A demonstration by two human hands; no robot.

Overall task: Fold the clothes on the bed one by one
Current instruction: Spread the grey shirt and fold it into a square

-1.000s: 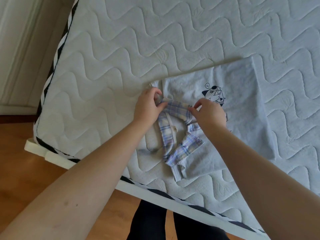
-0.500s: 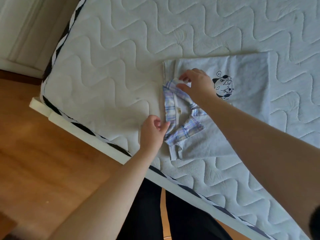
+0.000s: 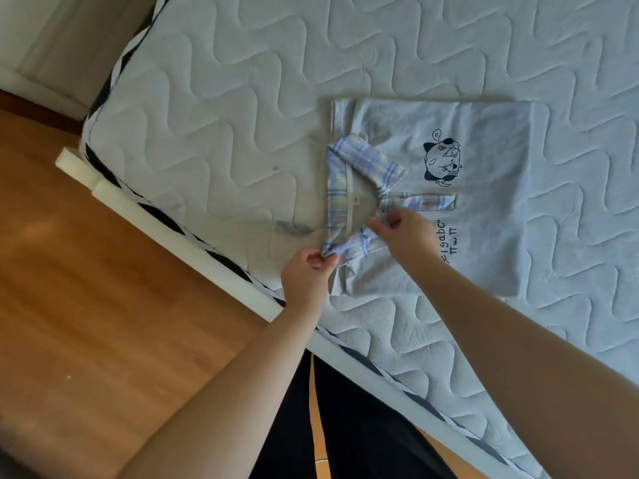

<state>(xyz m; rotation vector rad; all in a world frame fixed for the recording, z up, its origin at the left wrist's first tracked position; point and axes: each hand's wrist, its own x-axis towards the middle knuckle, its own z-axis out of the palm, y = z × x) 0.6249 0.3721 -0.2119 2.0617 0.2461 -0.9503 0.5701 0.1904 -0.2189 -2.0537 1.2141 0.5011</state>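
Shirt (image 3: 477, 236) lies folded flat near the mattress (image 3: 214, 98) front edge. Step in hand: collar (image 3: 340, 198) being squared. Near collar point is pinched by left hand (image 3: 306, 273); placket base pinched by right hand (image 3: 403, 233). Next: collar flattened, 1 final fold likely needed.

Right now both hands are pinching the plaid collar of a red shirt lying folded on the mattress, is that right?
Not quite: the shirt is pale grey, not red. The head view shows it lying folded on the mattress, with the left hand pinching the plaid collar at its near corner and the right hand pinching it by the placket.
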